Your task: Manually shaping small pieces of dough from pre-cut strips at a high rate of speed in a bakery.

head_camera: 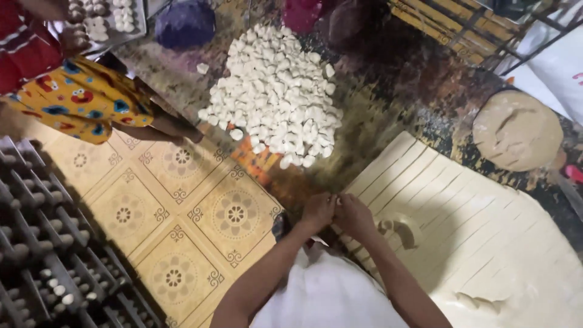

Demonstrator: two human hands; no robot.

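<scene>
A big heap of cut dough pieces [273, 97] already covers the surface [388, 91]. Most of the scored dough sheet [486, 237] remains in strips. Left hand [317, 211] and right hand [353, 215] meet, their grip pinching something I cannot make out.

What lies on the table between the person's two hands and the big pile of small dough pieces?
In the head view, only a bare strip of worn, patterned tabletop separates the hands from the pile of dough pieces.

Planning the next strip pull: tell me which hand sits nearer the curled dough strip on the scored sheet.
Right. The right hand lies beside the curled pale dough strip on the flat scored dough sheet; the left hand sits on the far side, touching the right.
</scene>
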